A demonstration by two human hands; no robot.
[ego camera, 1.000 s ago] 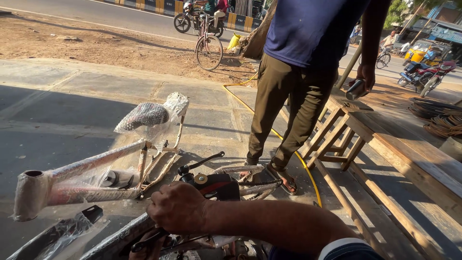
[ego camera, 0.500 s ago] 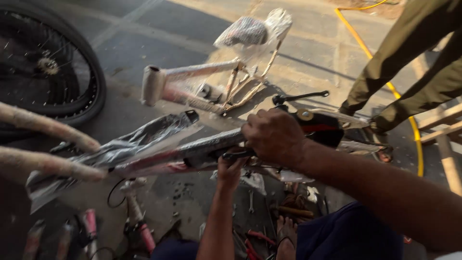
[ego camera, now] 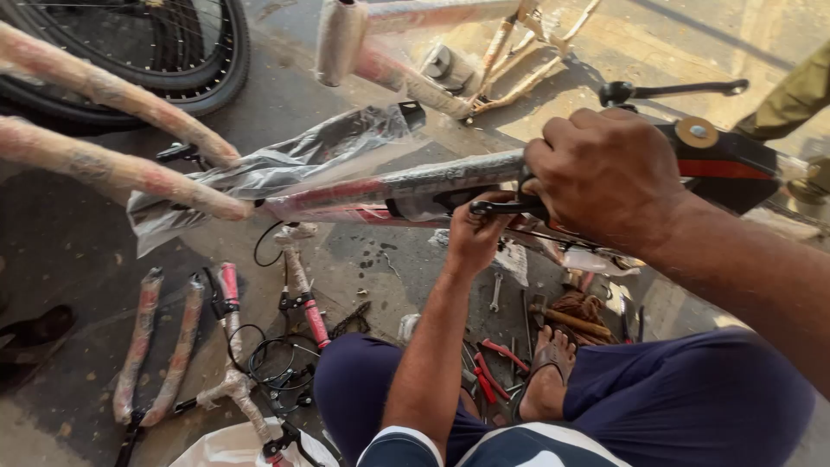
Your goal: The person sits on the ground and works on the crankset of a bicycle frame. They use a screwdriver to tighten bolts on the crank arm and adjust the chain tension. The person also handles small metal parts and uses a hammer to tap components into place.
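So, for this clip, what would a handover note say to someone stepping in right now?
Right hand: clamped over the plastic-wrapped red bicycle frame tube, beside the black and red chain guard.
Left hand: under the tube, gripping a slim dark metal tool there.
Nearby: wrapped handlebar with red grips and wrapped fork legs on the concrete floor; red-handled pliers by the sandalled foot.
Done: frame propped up.
Left: wrapping is on, loose parts unfitted.
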